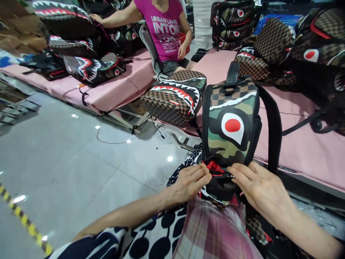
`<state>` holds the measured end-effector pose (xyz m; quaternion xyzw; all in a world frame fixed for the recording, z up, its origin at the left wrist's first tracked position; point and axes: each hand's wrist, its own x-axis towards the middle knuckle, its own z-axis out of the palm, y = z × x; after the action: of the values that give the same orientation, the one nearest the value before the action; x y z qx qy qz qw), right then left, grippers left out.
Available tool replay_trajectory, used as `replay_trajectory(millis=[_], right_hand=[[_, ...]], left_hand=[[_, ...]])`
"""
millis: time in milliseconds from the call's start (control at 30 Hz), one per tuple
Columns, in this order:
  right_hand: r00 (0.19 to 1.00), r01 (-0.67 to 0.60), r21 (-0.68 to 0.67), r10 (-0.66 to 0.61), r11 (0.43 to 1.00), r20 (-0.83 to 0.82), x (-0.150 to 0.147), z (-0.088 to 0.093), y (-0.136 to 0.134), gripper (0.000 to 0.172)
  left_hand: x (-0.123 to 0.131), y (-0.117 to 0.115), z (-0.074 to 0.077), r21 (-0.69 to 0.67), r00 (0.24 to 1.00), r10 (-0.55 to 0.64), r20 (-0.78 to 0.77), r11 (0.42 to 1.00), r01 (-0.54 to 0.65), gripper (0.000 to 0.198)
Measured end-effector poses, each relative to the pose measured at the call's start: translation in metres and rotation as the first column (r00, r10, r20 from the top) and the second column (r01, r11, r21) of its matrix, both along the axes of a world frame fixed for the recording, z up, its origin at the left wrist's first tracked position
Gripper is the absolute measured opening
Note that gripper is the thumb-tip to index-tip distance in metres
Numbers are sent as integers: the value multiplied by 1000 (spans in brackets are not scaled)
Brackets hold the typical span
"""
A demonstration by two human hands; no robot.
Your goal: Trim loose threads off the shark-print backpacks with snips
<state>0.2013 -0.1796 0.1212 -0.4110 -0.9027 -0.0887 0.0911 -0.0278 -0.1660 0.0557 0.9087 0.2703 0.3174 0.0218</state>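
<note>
A backpack [215, 145] with a camouflage print, a red-and-white eye and brown checks stands tilted on my lap against the table edge. Its lower part gapes, and red lining [215, 167] shows inside. My left hand [192, 180] is closed, its fingers gripping the left rim of this gap. On the other side, my right hand [256, 183] pinches the right rim, close to a small shiny piece that looks like a zipper pull. The fingertips of both hands are partly hidden in the folds. A black strap [273, 126] loops down the bag's right side.
A checked shark-mouth bag [172, 97] lies just left on the pink table [304, 144]. More bags [277, 46] are piled at right and a stack [67, 21] at back left. A co-worker [164, 32] sits across. Cables hang over the grey floor [81, 162].
</note>
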Motion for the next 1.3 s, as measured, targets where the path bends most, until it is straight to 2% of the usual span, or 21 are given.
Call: replay_trajectory(millis=[133,333,433,500,633,800,933,1033,1133,1233,1300], right_hand=[[997,16,-27,-14,999,75,-14,6,-3,24],[971,108,-74,-90,991,219,-32,9,-9,19],[987,63,-73,-51,995,156,-31,6,-10,19],[997,39,-2,-38,999,71,-28,0,-11,21],[996,86,127,-85,988,-11,-29,-9,-17,26],[988,138,94,-130,986,-82,-35,-9,-23,27],[987,160,107,-157,981,-40,-36,-7,-29,26],[990,139,117,-141,983,12,-34,-6,-34,27],[991,127,118,-130,985,24,-34,-5,-35,28],[992,123,106,-126,987,20,-35,-3,-33,28],[992,120,105,-123,987,22,-35,-3,-31,27]], left_hand=[[-5,-6,-4,31,999,20,30,999,-21,22],[-8,-18,-18,51,996,82,32,995,-83,28],[-9,-20,-24,76,993,85,80,993,-91,29],[-9,-20,-27,96,988,78,136,991,-91,25],[-11,-21,-30,105,978,71,197,990,-93,20],[-13,-23,-29,69,960,64,274,994,-86,23],[-11,-24,-30,36,923,63,380,996,-82,24],[-8,-25,-27,-48,886,110,451,994,-99,21],[-6,-24,-19,-231,867,252,431,959,-164,18],[-6,-20,-9,-443,833,449,322,849,-287,19],[-5,-16,-3,-548,789,537,300,774,-318,21]])
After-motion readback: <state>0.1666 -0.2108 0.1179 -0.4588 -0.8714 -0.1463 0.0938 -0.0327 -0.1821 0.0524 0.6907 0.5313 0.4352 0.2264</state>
